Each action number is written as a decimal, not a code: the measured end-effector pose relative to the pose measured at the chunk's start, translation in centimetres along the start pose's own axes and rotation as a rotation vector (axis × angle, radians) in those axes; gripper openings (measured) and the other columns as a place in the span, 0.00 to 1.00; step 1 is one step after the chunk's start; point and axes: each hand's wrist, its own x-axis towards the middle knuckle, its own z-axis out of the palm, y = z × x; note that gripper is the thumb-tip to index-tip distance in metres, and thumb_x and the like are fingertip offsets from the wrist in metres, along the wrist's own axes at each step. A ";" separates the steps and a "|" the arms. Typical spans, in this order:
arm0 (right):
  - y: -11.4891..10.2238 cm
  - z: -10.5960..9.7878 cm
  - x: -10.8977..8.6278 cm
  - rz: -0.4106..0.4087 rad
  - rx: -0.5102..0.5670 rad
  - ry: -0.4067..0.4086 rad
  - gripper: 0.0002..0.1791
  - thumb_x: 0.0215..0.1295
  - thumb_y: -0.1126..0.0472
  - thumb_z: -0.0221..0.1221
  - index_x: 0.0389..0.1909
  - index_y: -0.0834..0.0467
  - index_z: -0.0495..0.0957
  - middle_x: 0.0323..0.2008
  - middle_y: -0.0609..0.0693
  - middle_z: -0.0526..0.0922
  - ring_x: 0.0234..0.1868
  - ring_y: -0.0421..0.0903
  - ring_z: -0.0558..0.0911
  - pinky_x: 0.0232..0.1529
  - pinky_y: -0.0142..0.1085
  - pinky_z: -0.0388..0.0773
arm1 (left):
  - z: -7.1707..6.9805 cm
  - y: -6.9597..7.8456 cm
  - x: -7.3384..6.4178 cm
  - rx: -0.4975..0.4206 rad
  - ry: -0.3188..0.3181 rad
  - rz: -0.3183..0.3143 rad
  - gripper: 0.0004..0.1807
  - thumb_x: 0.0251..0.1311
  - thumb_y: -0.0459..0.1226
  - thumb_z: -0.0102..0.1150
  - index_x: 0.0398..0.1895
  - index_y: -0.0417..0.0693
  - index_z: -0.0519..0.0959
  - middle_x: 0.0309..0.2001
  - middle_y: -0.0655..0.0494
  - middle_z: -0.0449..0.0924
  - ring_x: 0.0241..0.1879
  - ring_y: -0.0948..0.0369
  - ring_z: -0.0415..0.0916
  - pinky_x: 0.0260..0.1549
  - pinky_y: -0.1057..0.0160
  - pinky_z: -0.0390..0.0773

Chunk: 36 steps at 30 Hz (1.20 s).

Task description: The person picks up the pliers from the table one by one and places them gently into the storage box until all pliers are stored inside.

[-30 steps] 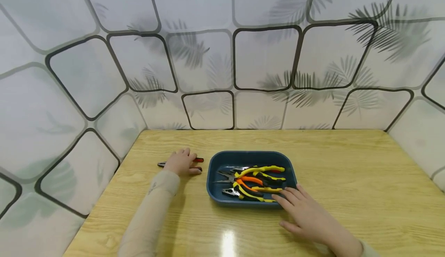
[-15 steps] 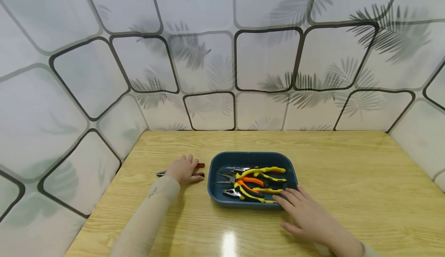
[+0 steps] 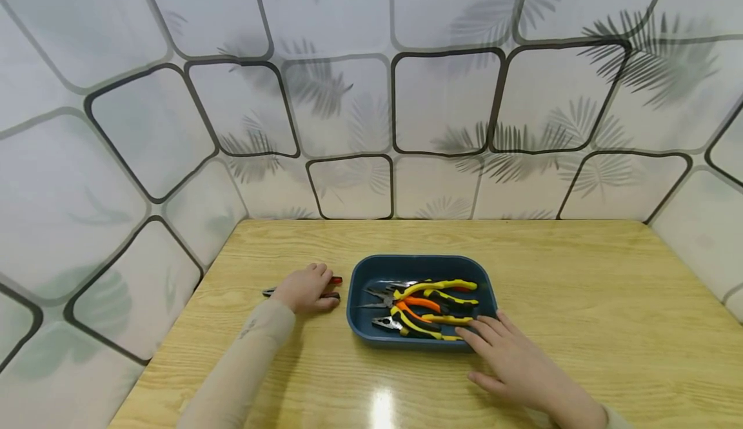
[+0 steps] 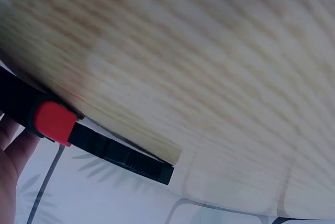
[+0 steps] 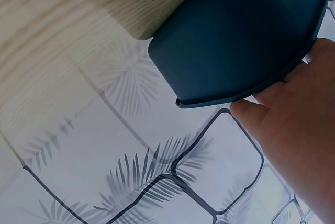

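My left hand (image 3: 304, 288) lies over a pair of pliers (image 3: 333, 296) with red-and-black handles, on the table left of the tray. It holds them, thumb by the near handle and fingers over the far one; the metal nose pokes out to the left and the middle is hidden. In the left wrist view a black-and-red pliers handle (image 4: 136, 162) shows beside the fingers. A dark blue tray (image 3: 418, 345) stands at the centre. My right hand (image 3: 511, 358) rests loosely extended fingers over its near right rim, thumb outside and lower.
Several pliers with yellow-and-black grips (image 3: 435, 285) and an orange-handled pair (image 3: 422, 300) lie heaped in the tray, noses to the left. The wooden table (image 3: 580, 274) meets a patterned wall covering (image 3: 441, 103) at the back and sides.
My left hand and the pliers under it have slid a little toward the near side of the table. The right hand and the tray have stayed in place.
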 end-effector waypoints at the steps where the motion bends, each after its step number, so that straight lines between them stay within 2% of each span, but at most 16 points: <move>1: 0.0 0.0 0.0 0.001 0.002 -0.001 0.33 0.52 0.42 0.57 0.57 0.55 0.68 0.52 0.52 0.71 0.55 0.51 0.66 0.56 0.50 0.50 | 0.0 0.0 0.0 -0.004 0.005 -0.005 0.29 0.54 0.60 0.46 0.42 0.43 0.70 0.32 0.54 0.64 0.32 0.58 0.65 0.32 0.58 0.71; 4: 0.0 0.0 -0.1 0.008 0.005 -0.013 0.33 0.52 0.42 0.56 0.58 0.55 0.67 0.53 0.53 0.70 0.56 0.51 0.65 0.58 0.48 0.46 | 0.2 0.0 0.0 -0.028 0.026 -0.018 0.27 0.56 0.59 0.45 0.39 0.44 0.70 0.31 0.53 0.64 0.31 0.57 0.65 0.30 0.57 0.70; 7: 0.0 0.1 -0.1 0.004 0.001 -0.012 0.34 0.52 0.42 0.56 0.58 0.55 0.68 0.53 0.53 0.70 0.56 0.52 0.65 0.62 0.41 0.35 | 0.4 0.0 -0.1 -0.047 0.044 -0.038 0.24 0.57 0.57 0.44 0.37 0.45 0.69 0.31 0.54 0.64 0.29 0.58 0.64 0.29 0.58 0.70; 10: 0.0 0.1 -0.1 -0.007 -0.007 0.003 0.34 0.52 0.42 0.57 0.57 0.55 0.68 0.53 0.53 0.71 0.56 0.51 0.66 0.61 0.34 0.25 | 0.5 0.1 -0.2 -0.076 0.057 -0.049 0.21 0.58 0.55 0.44 0.35 0.46 0.68 0.30 0.54 0.64 0.28 0.58 0.64 0.28 0.58 0.69; 12: 0.0 0.2 -0.1 -0.011 -0.010 0.011 0.34 0.51 0.42 0.57 0.57 0.56 0.68 0.52 0.54 0.71 0.55 0.51 0.66 0.60 0.32 0.22 | 0.4 0.1 -0.2 -0.085 0.060 -0.053 0.21 0.58 0.55 0.45 0.34 0.46 0.68 0.30 0.54 0.63 0.28 0.58 0.64 0.27 0.59 0.69; 15: 0.0 0.2 -0.2 -0.006 -0.012 0.003 0.34 0.52 0.42 0.57 0.57 0.55 0.68 0.53 0.54 0.71 0.55 0.51 0.66 0.61 0.35 0.25 | 0.3 0.3 -0.3 -0.093 0.057 -0.060 0.21 0.57 0.55 0.46 0.34 0.46 0.67 0.29 0.54 0.63 0.27 0.58 0.63 0.26 0.58 0.69; 18: 0.0 0.1 -0.1 0.005 -0.007 -0.014 0.34 0.52 0.42 0.57 0.58 0.55 0.67 0.53 0.53 0.70 0.56 0.51 0.65 0.62 0.43 0.38 | 0.4 0.4 -0.3 -0.064 0.041 -0.064 0.22 0.57 0.57 0.45 0.35 0.46 0.68 0.30 0.54 0.63 0.28 0.58 0.64 0.27 0.59 0.70; 21: 0.0 0.1 -0.1 -0.002 -0.005 -0.019 0.34 0.52 0.42 0.57 0.57 0.55 0.67 0.53 0.53 0.70 0.56 0.51 0.65 0.57 0.50 0.51 | 0.5 0.3 -0.3 -0.029 0.028 -0.060 0.24 0.57 0.58 0.44 0.38 0.46 0.69 0.31 0.54 0.64 0.29 0.58 0.64 0.29 0.59 0.70; 22: -0.1 0.1 -0.1 -0.007 -0.004 -0.018 0.33 0.52 0.42 0.57 0.57 0.56 0.67 0.53 0.53 0.70 0.56 0.52 0.65 0.56 0.51 0.53 | 0.5 0.3 -0.4 -0.034 0.030 -0.058 0.24 0.57 0.58 0.45 0.38 0.46 0.69 0.31 0.54 0.64 0.29 0.58 0.64 0.28 0.59 0.70; 28: 0.0 0.0 0.0 -0.036 -0.016 0.018 0.33 0.52 0.43 0.57 0.56 0.57 0.68 0.52 0.54 0.71 0.54 0.53 0.67 0.54 0.54 0.56 | 0.3 -0.1 -0.6 -0.073 0.086 -0.073 0.22 0.56 0.56 0.47 0.36 0.47 0.68 0.32 0.54 0.63 0.30 0.57 0.63 0.28 0.59 0.69; 36: 0.1 -0.1 0.1 -0.045 -0.016 0.026 0.33 0.52 0.43 0.58 0.56 0.58 0.68 0.52 0.55 0.71 0.54 0.54 0.67 0.55 0.54 0.55 | -1.0 -0.3 -0.7 0.020 0.163 -0.053 0.23 0.55 0.56 0.49 0.38 0.45 0.69 0.32 0.52 0.63 0.31 0.55 0.64 0.28 0.56 0.70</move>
